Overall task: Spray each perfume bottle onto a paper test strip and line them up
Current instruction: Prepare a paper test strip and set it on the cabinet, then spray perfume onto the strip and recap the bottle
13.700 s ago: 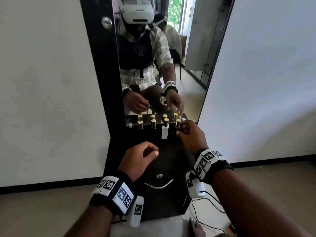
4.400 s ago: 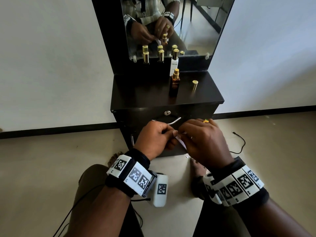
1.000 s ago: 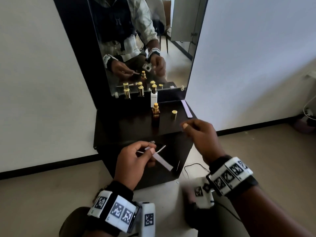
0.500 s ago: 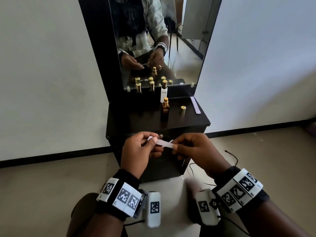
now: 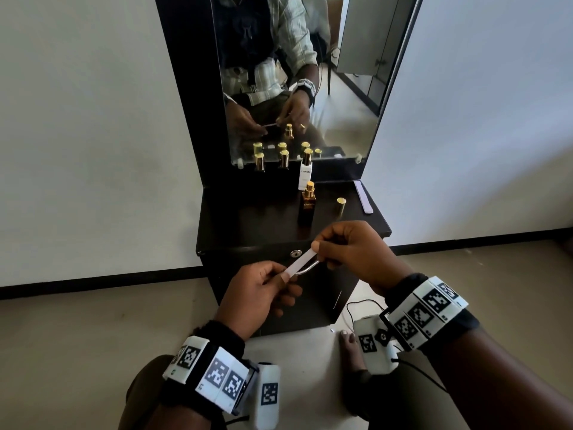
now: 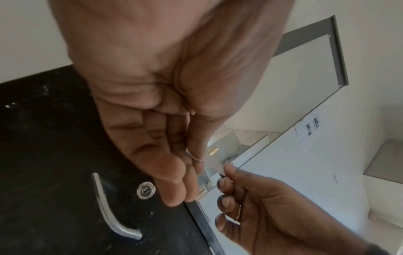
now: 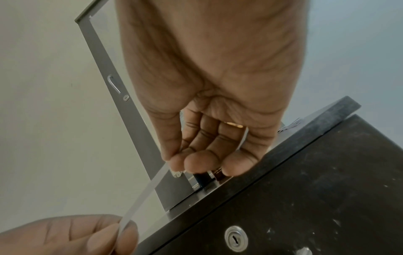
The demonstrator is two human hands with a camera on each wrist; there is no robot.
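Note:
In the head view a white paper test strip (image 5: 300, 262) slants up to the right in front of the dresser drawer. My left hand (image 5: 283, 274) pinches its lower end, and my right hand (image 5: 317, 248) pinches its upper end. The wrist views show the same strip (image 7: 146, 193) between thumb and fingers of each hand. On the black dresser top (image 5: 248, 225) stands an uncapped amber perfume bottle (image 5: 307, 206), with its gold cap (image 5: 341, 206) to the right. Behind it are a white bottle (image 5: 305, 172) and two gold-capped dark bottles (image 5: 259, 161) (image 5: 284, 158) along the mirror.
A stack of spare strips (image 5: 363, 197) lies at the right edge of the dresser top. The mirror (image 5: 294, 72) rises behind the bottles. Below the hands are the drawer's metal handle (image 6: 109, 207) and lock (image 5: 296, 253). A cable (image 5: 353, 308) and a bare foot (image 5: 348, 342) are on the floor.
A second ago only my left hand held the strip while my right hand was near the dresser top. My right hand has come back, taken the free end, and lifted it.

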